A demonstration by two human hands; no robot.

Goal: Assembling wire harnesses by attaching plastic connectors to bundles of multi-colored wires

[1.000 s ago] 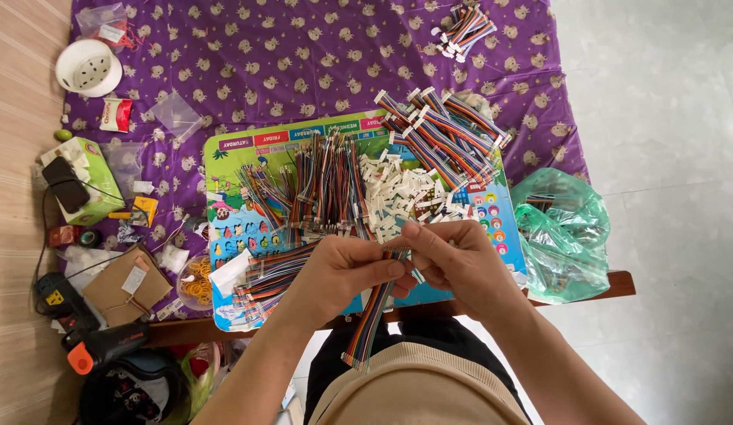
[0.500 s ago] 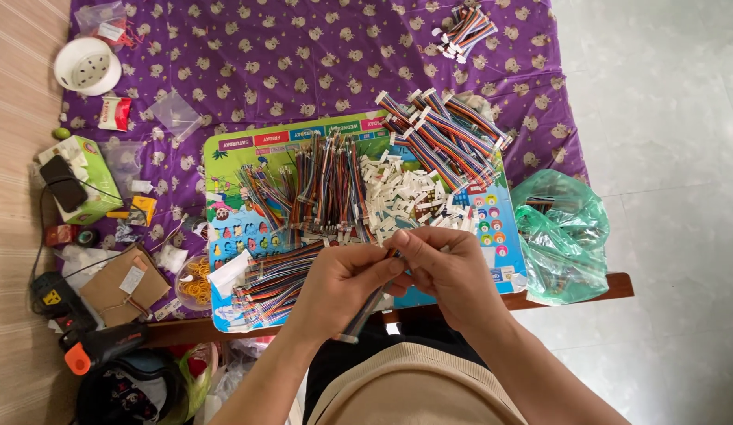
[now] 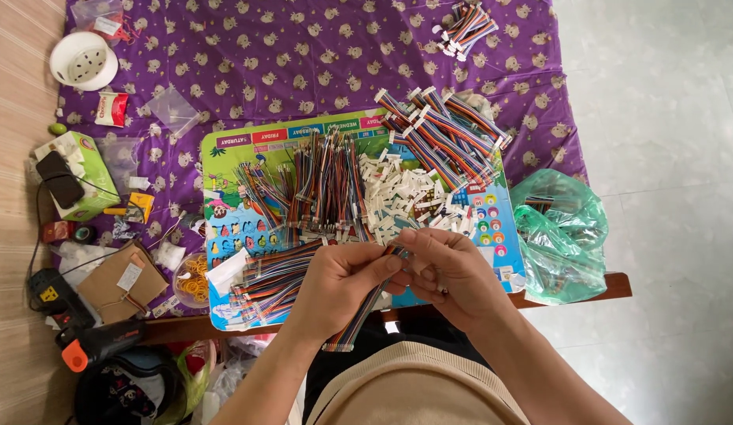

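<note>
Purple cloth (image 3: pixel 319 63) is covering the table, colourful board (image 3: pixel 248 228) on top carrying wire bundles and a white connector pile (image 3: pixel 402 197). Left hand (image 3: pixel 339 283) and right hand (image 3: pixel 453 275) are both pinching the top end of one rainbow ribbon cable (image 3: pixel 359 315), fingertips touching. Cable is hanging down between the wrists over the lap. Best practice: keeping the grip close to the end, wires flat.

Rainbow ribbon cable (image 3: pixel 359 311) hangs slantwise; upper end pinched.

Wooden table (image 3: pixel 610 285), purple patterned cloth (image 3: pixel 303 71)
</note>
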